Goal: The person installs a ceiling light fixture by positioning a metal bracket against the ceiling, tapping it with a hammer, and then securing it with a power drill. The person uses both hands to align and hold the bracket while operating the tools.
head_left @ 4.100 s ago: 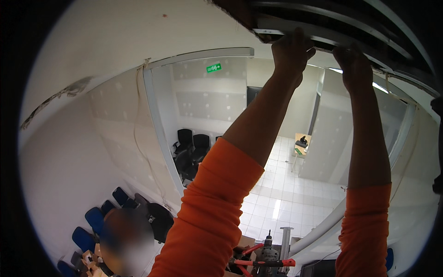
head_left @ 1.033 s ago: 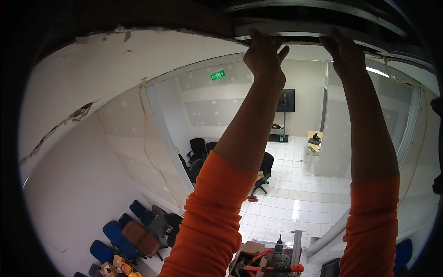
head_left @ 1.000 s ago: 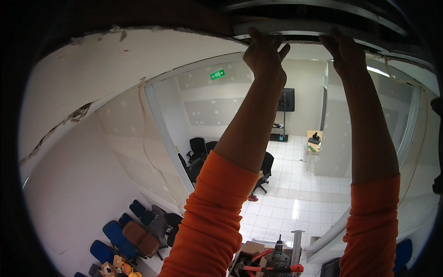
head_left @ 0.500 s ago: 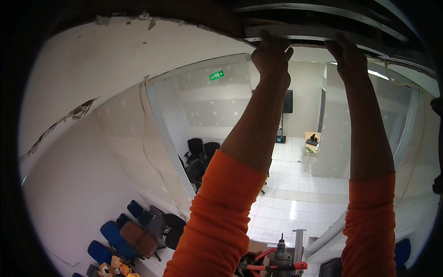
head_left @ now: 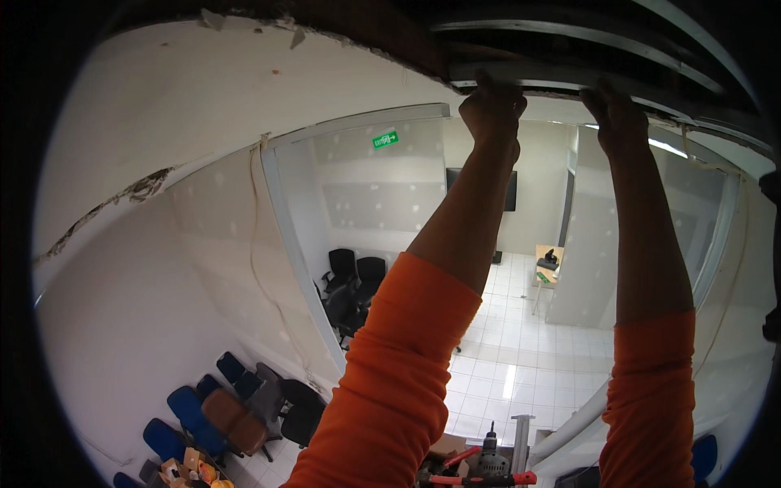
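- Orange sleeves (head_left: 386,366) rise toward a long metal strip (head_left: 555,84), which lies overhead along the near edge of the dark ceiling opening.
- Below the strip's left part, the left hand (head_left: 493,112) reaches up with fingers bent against its lower edge; the right hand (head_left: 620,122) does likewise farther right along it, the two well apart. Fingertips sink into shadow, so I cannot tell how far either hand is closed or whether it truly grips.
- Thin and straight-edged, the strip should be light and stiff, though perhaps slippery and sharp along the rim; two spaced holds near its ends would seem to suit it.
- Left of the strip, the ceiling panel (head_left: 244,89) has a ragged, probably crumbly edge.
- Far below the strip stand a drill (head_left: 492,461) and a red-handled tool (head_left: 480,480).
- Lower left of it, blue chairs (head_left: 185,409); beyond, below it, a wooden counter (head_left: 543,250).
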